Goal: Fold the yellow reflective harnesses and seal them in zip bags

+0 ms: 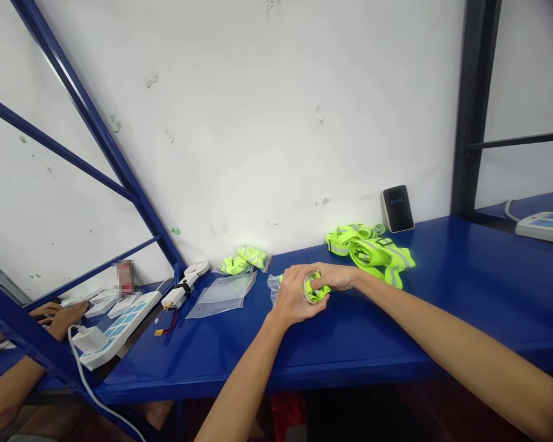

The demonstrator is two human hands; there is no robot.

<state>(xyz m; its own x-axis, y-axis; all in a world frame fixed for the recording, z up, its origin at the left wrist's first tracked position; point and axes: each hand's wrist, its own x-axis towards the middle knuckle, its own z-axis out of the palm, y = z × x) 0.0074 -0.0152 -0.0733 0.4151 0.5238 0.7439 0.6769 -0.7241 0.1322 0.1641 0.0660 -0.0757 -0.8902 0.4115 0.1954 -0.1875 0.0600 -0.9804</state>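
Note:
My left hand (291, 298) is wrapped round a rolled-up neon yellow reflective strap (321, 293), whose coiled end faces right. My right hand (338, 276) closes on the same roll from the right, with its thumb pressed into the coil. Clear plastic (273, 285) shows at the left of my left hand; whether the roll is inside it I cannot tell. Behind my right hand lies a loose heap of yellow reflective straps (378, 255) with grey bands and black buckles. To the left are flat clear zip bags (225, 294) and bagged yellow strap bundles (244, 261).
A small clock display (397, 209) stands against the wall. On the left of the blue table (350, 350) lie a white fan (197, 268) and a battery pack with wires (177, 296). Beyond the blue frame post is a power strip (124, 328), near another person's hands (69, 316).

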